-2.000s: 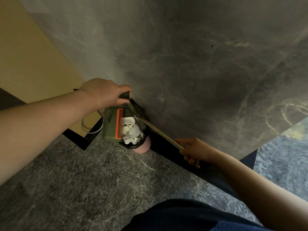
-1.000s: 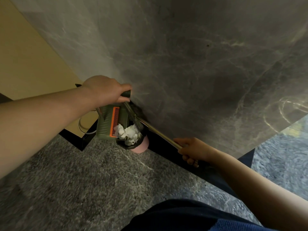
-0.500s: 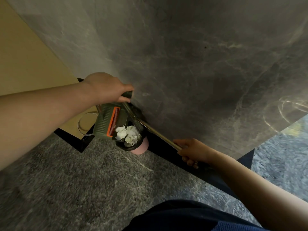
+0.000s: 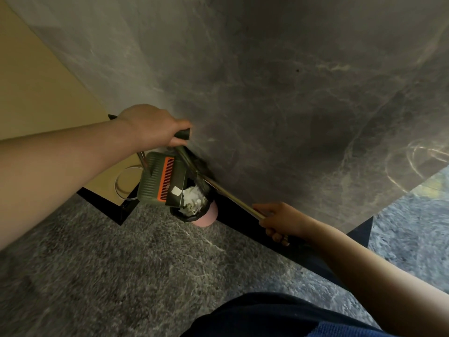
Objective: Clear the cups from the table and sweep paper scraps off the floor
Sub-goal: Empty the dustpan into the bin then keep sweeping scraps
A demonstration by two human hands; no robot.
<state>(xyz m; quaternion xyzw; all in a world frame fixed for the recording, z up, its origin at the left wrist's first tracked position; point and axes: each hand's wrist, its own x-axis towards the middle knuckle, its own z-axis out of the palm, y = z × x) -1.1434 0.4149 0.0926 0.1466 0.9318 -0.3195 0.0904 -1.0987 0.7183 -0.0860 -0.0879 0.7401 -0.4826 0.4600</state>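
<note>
Left arm enters from the left edge, bare forearm running right and slightly up toward frame centre. Left hand (image 4: 148, 128) sits left of centre, back of hand facing the camera, fingers and thumb curled round a dark handle (thumb tip visible at the hand's right end). Right arm comes up from the lower right corner, forearm angled toward centre. Right hand (image 4: 283, 221) is right of centre, lower than the left, fingers wrapped round a thin metal pole, fingertips showing under the fist. Hands well apart.
</note>
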